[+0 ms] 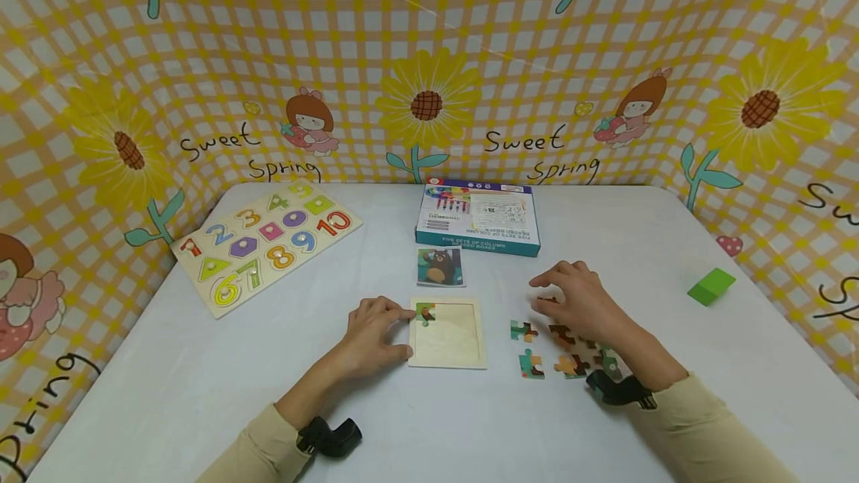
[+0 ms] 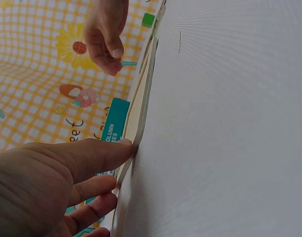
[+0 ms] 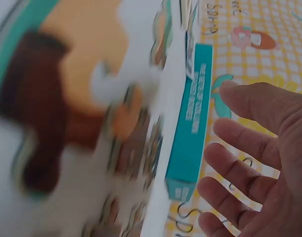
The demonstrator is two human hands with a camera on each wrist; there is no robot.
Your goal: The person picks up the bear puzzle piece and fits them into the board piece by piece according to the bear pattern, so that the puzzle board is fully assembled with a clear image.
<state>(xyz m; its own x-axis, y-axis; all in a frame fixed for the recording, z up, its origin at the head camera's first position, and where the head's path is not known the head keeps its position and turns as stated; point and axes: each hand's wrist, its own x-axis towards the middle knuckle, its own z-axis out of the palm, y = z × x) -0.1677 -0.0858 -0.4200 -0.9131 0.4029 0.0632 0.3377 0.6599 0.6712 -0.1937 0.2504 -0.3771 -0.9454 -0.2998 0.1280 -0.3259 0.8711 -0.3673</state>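
Observation:
A square wooden puzzle tray [image 1: 446, 365] lies flat in the middle of the table, with one puzzle piece [image 1: 426, 311] set in its upper left corner. My left hand [image 1: 376, 340] rests at the tray's left side, its thumb and fingertips against the edge. In the left wrist view the thumb [image 2: 104, 157] lies along the tray's rim. Over the loose puzzle pieces [image 1: 532, 364] to the right of the tray hovers my right hand [image 1: 579, 302], fingers relaxed and apart, with nothing in them. It hides some pieces beneath it.
A bear picture card [image 1: 439, 268] lies behind the tray, in front of a teal-edged box [image 1: 477, 217]. A wooden number board [image 1: 267, 248] sits at the back left. On the far right is a green block [image 1: 712, 287]. Patterned cloth walls [image 1: 429, 36] surround the table.

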